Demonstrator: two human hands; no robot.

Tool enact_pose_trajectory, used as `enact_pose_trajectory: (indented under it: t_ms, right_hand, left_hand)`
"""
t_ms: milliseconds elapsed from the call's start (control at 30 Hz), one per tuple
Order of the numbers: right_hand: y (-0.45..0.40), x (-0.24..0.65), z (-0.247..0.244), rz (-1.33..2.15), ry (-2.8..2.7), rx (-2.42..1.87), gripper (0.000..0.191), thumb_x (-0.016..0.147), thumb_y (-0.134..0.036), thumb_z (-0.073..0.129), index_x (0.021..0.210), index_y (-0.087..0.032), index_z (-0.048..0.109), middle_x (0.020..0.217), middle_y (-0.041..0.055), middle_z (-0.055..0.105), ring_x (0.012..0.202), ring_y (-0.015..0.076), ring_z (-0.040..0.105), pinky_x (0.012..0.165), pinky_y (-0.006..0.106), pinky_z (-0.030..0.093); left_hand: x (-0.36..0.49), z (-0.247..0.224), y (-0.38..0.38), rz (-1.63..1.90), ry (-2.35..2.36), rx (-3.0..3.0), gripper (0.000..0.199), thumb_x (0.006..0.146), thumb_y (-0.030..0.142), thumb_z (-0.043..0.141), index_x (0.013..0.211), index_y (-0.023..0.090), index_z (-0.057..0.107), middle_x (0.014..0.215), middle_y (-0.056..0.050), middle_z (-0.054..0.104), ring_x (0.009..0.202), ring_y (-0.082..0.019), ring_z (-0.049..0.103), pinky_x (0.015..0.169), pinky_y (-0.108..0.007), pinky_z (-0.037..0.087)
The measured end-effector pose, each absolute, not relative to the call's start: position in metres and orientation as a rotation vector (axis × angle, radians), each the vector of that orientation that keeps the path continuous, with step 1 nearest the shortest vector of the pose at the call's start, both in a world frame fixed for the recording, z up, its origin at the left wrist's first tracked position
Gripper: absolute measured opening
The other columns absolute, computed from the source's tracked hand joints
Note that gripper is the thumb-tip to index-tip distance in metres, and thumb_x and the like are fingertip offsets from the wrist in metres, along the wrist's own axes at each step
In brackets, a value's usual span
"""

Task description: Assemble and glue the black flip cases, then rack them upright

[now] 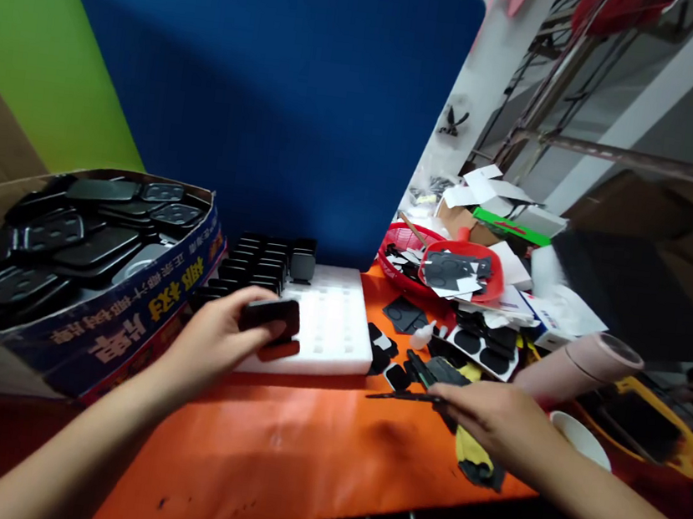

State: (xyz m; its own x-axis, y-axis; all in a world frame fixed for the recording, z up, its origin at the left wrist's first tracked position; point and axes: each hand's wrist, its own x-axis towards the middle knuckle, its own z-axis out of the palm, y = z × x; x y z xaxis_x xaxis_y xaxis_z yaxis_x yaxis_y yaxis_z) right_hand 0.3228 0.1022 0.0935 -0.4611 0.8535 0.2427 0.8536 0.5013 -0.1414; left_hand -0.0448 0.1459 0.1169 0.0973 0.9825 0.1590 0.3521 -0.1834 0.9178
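Observation:
My left hand (230,325) is closed on a black plate (273,315) with rounded corners, thumb in front, held just above the front of a white foam tray (338,326). Several similar black pieces (258,261) stand upright in rows at the tray's left and back. Over the orange tabletop, my right hand (485,411) grips slim, dark tweezers (402,396), whose pointed end faces left. Just beyond that hand lie a dark green and black item and a yellow and grey cloth (474,452). Its fingertips are partly hidden.
At left, a printed cardboard box (144,310) is heaped with black plates (96,237). A blue panel (265,98) rises behind the tray. To the right are a red basket (396,240), a small white bottle (422,334), a pink flask (579,368) and a white bowl (583,440).

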Motion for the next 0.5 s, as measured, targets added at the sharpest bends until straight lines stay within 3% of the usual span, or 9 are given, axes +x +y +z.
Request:
enact_pose_trajectory:
  t_ms: [100,167,233,300,400,500]
  right_hand:
    - [0.126,0.303,0.114,0.541,-2.238,-1.461,0.027,0.09,-0.039,0.044,0.102,-0.03,0.066,0.082,0.0024,0.071,0.065,0.0176,0.065,0.058,0.028,0.05]
    - [0.146,0.283,0.125,0.695,-2.12,-1.413,0.029,0.089,-0.042,0.043,0.095,-0.025,0.067,0.08,0.0018,0.07,0.066,0.0173,0.065,0.057,0.027,0.05]
    - [0.168,0.259,0.132,0.674,-2.087,-1.373,0.026,0.087,-0.04,0.048,0.09,-0.023,0.067,0.082,0.0018,0.069,0.072,0.0181,0.065,0.062,0.027,0.051]
    - [0.19,0.235,0.135,0.561,-2.115,-1.33,0.025,0.085,-0.032,0.052,0.105,-0.025,0.064,0.094,0.0021,0.069,0.082,0.0192,0.064,0.071,0.029,0.05]
    - [0.228,0.199,0.134,0.413,-2.24,-1.268,0.043,0.084,-0.026,0.054,0.127,-0.028,0.051,0.108,0.0039,0.066,0.092,0.0207,0.063,0.08,0.032,0.047]
    - [0.27,0.166,0.126,0.341,-2.327,-1.2,0.028,0.086,-0.025,0.051,0.112,-0.024,0.062,0.101,0.0039,0.068,0.089,0.0206,0.063,0.078,0.031,0.046]
  left_hand:
    - [-0.037,0.09,0.134,0.991,1.277,1.606,0.024,0.072,0.035,0.064,0.088,0.018,0.063,0.081,-0.003,0.068,0.078,-0.022,0.066,0.07,-0.031,0.053]
    - [-0.031,0.077,0.132,0.975,1.242,1.568,0.022,0.073,0.033,0.063,0.089,0.017,0.062,0.082,-0.003,0.068,0.08,-0.021,0.065,0.071,-0.03,0.052]
    - [-0.025,0.074,0.134,0.973,1.213,1.56,0.02,0.074,0.031,0.061,0.089,0.017,0.062,0.084,-0.003,0.069,0.081,-0.021,0.065,0.071,-0.029,0.052]
    - [-0.022,0.08,0.139,0.958,1.175,1.603,0.017,0.076,0.029,0.06,0.088,0.019,0.063,0.084,-0.002,0.069,0.081,-0.02,0.066,0.07,-0.028,0.051]
    - [-0.018,0.095,0.145,0.908,1.149,1.751,0.011,0.078,0.028,0.058,0.085,0.021,0.064,0.083,0.0,0.07,0.078,-0.018,0.066,0.069,-0.025,0.05]
    - [-0.017,0.101,0.148,0.815,1.13,1.927,0.011,0.081,0.028,0.056,0.084,0.022,0.065,0.081,0.001,0.07,0.076,-0.017,0.064,0.068,-0.023,0.047]
